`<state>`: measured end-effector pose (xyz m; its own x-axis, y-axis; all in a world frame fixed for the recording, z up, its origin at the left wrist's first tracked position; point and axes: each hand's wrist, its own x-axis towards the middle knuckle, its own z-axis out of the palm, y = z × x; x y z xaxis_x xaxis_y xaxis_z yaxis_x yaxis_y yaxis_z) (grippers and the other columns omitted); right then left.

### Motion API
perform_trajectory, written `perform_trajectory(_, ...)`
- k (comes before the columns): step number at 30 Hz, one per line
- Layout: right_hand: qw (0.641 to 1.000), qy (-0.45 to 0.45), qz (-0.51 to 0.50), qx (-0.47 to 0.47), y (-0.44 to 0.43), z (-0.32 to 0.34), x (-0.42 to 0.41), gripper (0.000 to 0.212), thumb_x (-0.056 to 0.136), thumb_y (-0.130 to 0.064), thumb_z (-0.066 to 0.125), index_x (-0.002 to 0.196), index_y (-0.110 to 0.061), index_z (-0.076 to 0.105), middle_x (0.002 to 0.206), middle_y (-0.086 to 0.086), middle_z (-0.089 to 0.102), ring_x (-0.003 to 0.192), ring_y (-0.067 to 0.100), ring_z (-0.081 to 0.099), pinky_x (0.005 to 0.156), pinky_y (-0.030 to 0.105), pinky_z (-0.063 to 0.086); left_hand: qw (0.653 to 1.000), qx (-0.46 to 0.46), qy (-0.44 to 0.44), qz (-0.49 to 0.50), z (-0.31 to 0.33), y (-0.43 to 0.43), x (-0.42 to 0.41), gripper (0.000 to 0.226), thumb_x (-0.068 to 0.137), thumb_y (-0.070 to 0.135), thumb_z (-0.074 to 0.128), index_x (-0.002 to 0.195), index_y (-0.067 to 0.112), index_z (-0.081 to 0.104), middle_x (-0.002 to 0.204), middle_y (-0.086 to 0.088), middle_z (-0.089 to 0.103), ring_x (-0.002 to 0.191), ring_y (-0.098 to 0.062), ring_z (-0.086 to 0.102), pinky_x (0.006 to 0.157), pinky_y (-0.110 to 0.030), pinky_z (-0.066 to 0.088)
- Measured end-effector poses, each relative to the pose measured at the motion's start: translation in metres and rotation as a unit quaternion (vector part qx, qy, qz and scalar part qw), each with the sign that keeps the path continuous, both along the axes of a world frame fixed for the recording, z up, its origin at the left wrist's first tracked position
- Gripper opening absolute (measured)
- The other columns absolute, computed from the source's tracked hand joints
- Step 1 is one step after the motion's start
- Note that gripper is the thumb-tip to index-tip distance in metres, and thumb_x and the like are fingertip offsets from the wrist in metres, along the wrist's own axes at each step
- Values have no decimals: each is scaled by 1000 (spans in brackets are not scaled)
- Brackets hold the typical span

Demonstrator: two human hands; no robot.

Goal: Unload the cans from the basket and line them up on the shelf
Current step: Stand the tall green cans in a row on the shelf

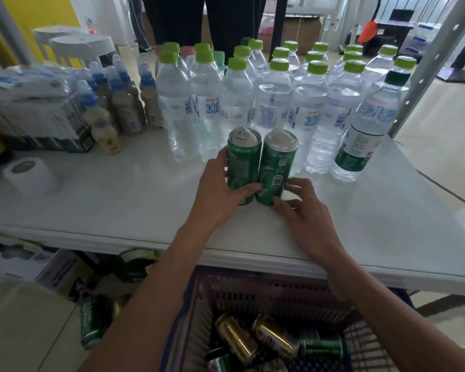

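The left hand [215,194] and right hand [306,218] are bare; behind each wrist the left forearm [151,291] and right forearm [387,299] are uncovered to the lower edge of view; slender fingers, lean wrists.

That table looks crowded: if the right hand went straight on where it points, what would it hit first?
The right can, which the right hand holds near its base; beyond it, probably the water bottles, though depth is unclear.

There are two green cans [243,162], roughly eighteen lime-capped water bottles [236,103] and one paper roll [32,178].
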<state>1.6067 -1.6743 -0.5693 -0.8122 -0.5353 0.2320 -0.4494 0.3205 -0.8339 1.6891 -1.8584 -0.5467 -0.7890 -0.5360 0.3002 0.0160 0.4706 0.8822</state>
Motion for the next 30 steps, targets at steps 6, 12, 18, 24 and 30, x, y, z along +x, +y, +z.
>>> perform_trajectory(6, 997, 24, 55, 39, -2, 3, 1, 50, 103, -16, 59, 150, -28, 46, 135, -14, 66, 112, 3, 68, 84, 1, 47, 999, -6, -25, 37, -3, -14, 3, 79, 67, 38, 91, 134, 24, 51, 114, 11, 64, 96, 1, 64, 80, -6, 52)
perform_trajectory(12, 987, 41, 84, 130, -5, 8, 2, 72, 104, -17, 54, 164, -35, 19, 123, -4, 63, 98, 6, 62, 84, 13, 41, 997, -15, -65, 48, -5, -25, -1, 66, 70, 35, 90, 126, 19, 59, 104, 16, 63, 86, 16, 56, 64, 8, 41)
perform_trajectory(18, 969, 48, 135, 202, -14, 15, 4, 88, 104, -25, 53, 165, -27, -10, 152, 7, 47, 108, 4, 42, 95, 22, 30, 988, -62, -131, 49, -11, -19, 12, 70, 72, 44, 86, 130, 17, 57, 123, 0, 64, 104, -10, 64, 92, -26, 55)
perform_trajectory(24, 994, 10, 28, 109, -5, 12, 23, 54, 95, -11, 59, 146, -17, 45, 130, -1, 64, 106, 14, 63, 95, 27, 52, 982, -158, -74, 73, -18, 28, 56, 30, 83, 37, 77, 88, 17, 55, 79, 4, 55, 65, -4, 48, 61, -19, 41)
perform_trajectory(30, 994, 58, 32, 92, 27, 15, 47, 14, 85, -10, 64, 89, -23, 69, 76, -13, 66, 70, 1, 61, 63, 4, 40, 939, -290, -25, -183, -15, 71, 84, 26, 88, 18, 71, 66, 11, 58, 54, 6, 53, 46, -8, 44, 50, -21, 39)
